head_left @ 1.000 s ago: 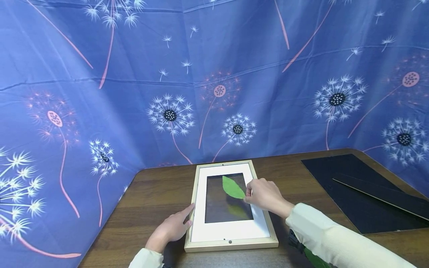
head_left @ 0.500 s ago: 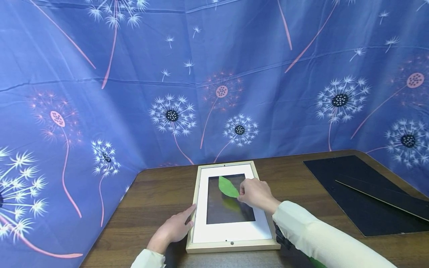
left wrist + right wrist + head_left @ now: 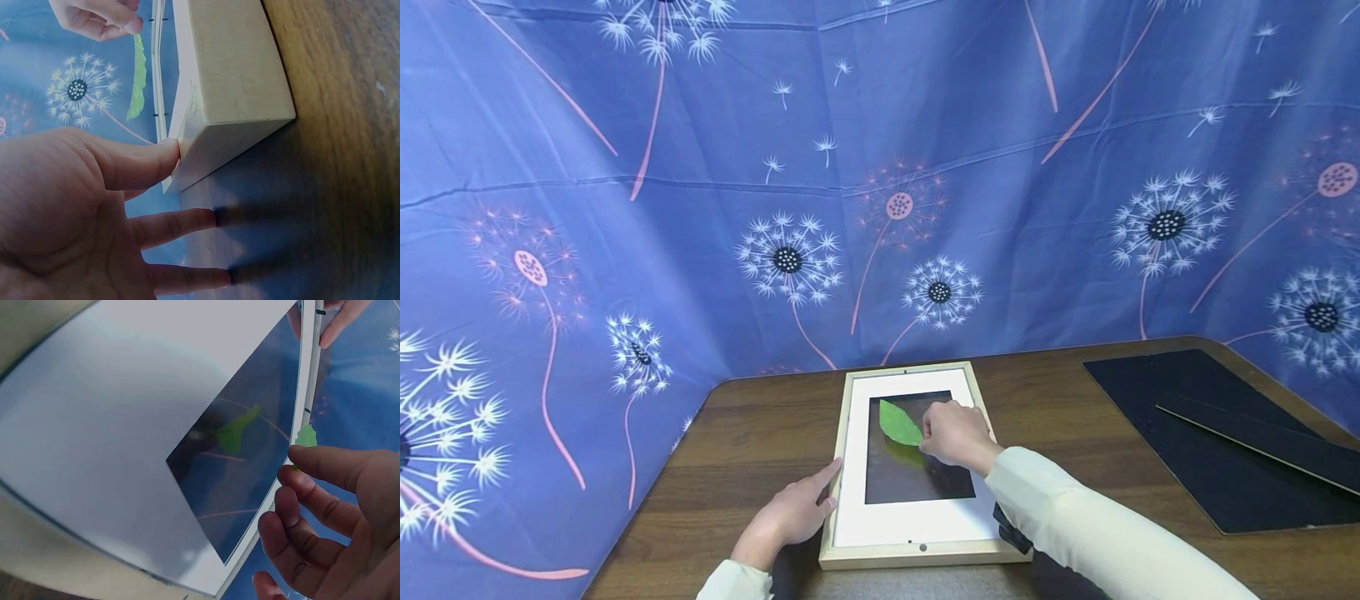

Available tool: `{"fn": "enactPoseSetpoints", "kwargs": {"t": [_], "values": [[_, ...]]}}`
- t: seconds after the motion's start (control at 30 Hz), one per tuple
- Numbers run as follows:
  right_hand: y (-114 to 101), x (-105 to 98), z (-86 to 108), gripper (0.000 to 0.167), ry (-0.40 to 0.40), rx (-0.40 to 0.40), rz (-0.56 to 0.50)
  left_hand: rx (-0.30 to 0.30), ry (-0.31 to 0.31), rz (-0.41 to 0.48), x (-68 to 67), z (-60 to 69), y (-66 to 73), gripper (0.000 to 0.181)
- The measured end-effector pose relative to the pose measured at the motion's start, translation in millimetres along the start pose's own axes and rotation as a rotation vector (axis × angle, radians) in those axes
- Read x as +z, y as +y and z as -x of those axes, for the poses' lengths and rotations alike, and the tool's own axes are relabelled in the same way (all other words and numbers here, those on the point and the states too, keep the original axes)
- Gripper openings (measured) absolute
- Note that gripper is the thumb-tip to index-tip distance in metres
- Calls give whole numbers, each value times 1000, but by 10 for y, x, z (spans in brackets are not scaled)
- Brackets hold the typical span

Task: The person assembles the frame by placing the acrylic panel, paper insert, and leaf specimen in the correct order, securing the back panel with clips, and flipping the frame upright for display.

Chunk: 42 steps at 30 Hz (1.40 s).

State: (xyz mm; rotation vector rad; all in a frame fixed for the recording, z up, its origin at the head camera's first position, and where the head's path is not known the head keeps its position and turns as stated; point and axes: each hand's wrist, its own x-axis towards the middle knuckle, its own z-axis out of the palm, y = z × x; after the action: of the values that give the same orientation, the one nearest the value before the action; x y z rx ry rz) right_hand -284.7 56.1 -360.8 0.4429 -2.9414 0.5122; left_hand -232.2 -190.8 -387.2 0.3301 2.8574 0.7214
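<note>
My right hand [image 3: 957, 435] pinches a green leaf [image 3: 898, 423] by its stem end, over the dark glass opening of a light wooden frame [image 3: 925, 553] with a white mat [image 3: 917, 525]. In the right wrist view thumb and index finger hold the leaf [image 3: 306, 435], and its reflection shows in the glass. The left hand [image 3: 793, 512] touches the frame's left side with straight fingers; the left wrist view has that thumb against the wooden edge [image 3: 244, 62] and the other fingers [image 3: 175, 228] extended near the table.
A black board [image 3: 1157, 433] lies on the wooden table [image 3: 1045, 392] at the right, with a narrower dark piece [image 3: 1262, 437] on top of it. Behind the table hangs a blue cloth [image 3: 1037, 242] with dandelion prints. A dark object [image 3: 1011, 529] is partly visible under the right sleeve.
My right hand has moved left with the leaf, which now hangs above the left part of the opening. The left hand stays at the frame's side.
</note>
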Motion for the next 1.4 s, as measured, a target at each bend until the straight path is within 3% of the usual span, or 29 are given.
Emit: {"fn": "enactPoseSetpoints", "kwargs": {"t": [0.7, 1.03, 1.4], "values": [[-66, 176, -56, 42, -63, -2, -1, 23, 7, 6, -9, 14, -5, 52], [-56, 213, -49, 41, -50, -24, -13, 29, 10, 9, -4, 11, -15, 52], [-63, 123, -30, 35, -101, -5, -35, 15, 5, 16, -2, 8, -13, 52]]}}
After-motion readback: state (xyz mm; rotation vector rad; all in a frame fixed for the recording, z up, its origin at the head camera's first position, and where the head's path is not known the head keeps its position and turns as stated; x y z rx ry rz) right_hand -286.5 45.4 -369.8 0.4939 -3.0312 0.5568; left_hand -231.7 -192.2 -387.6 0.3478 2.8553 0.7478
